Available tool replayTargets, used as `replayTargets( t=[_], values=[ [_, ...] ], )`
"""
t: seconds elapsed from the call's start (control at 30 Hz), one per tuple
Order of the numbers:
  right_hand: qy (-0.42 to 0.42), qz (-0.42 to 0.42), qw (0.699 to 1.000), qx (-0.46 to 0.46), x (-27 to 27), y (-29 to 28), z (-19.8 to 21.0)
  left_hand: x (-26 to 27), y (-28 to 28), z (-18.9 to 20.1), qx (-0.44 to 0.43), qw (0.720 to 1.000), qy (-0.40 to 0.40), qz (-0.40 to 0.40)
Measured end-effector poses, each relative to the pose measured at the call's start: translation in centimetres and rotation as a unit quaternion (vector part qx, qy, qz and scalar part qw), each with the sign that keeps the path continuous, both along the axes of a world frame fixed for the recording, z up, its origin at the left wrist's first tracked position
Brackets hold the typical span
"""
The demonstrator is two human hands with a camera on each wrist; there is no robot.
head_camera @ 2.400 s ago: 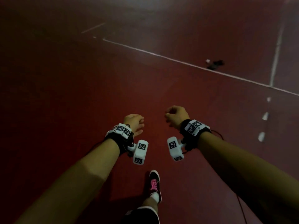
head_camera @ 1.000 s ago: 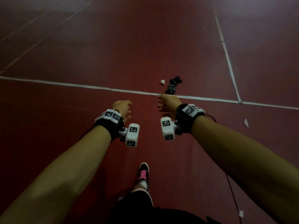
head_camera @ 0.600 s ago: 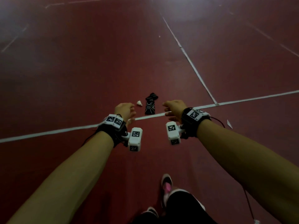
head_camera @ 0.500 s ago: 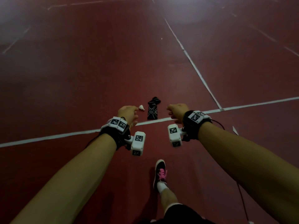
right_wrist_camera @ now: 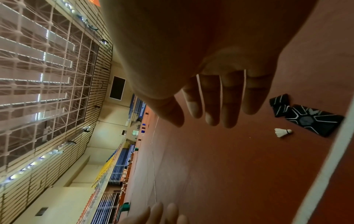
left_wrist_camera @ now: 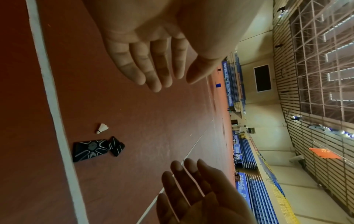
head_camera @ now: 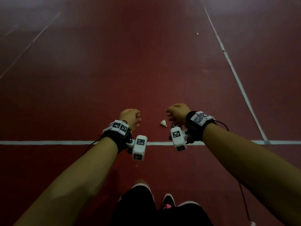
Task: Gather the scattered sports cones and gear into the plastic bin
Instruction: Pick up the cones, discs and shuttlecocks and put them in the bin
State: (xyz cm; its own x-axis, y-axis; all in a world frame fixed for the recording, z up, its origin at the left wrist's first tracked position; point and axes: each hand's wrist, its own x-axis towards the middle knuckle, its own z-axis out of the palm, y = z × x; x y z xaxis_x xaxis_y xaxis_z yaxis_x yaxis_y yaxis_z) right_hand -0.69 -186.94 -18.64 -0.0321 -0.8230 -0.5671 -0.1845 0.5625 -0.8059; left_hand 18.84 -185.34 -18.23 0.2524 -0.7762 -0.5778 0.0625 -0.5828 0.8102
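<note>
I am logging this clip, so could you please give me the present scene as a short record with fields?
setting: indoor sports hall, red floor with white lines
left hand: empty, fingers relaxed, above the floor
right hand: empty, fingers relaxed, above the floor
shuttlecock: white, lying on the floor between the hands
black gear: flat black piece with pale lines, on the floor beside the shuttlecock
bin: not in view
cones: none in view
</note>
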Motion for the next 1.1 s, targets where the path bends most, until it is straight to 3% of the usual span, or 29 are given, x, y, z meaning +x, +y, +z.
replayTargets(
  t=[0.4,0.6,0.73,0.87,0.97,1.1],
  values=[
    [0.078,-0.072,0.993,0.051,-3.4,-24.2,-10.1,-5.4,-30.0,-10.0,0.065,0.993,0.074,-0.063],
    [0.1,-0.079,0.982,0.139,-4.8,-27.7,-20.2,-6.2,-36.6,-17.6,0.152,0.977,0.149,-0.02],
    [0.076,-0.053,0.98,0.176,-6.0,-30.1,-30.0,-6.9,-39.3,-26.6,0.187,0.972,0.141,0.014],
    [0.081,-0.09,0.975,0.189,-5.9,-32.6,-41.3,-8.2,-41.9,-35.9,0.19,0.967,0.16,0.05],
    [0.075,-0.042,0.975,0.202,-5.3,-34.6,-52.5,-9.8,-44.2,-45.3,0.186,0.964,0.181,0.059],
    [0.232,0.099,0.954,0.163,-5.4,-37.3,-62.6,-10.9,-46.0,-54.2,0.143,0.974,0.163,0.057]
  ],
)
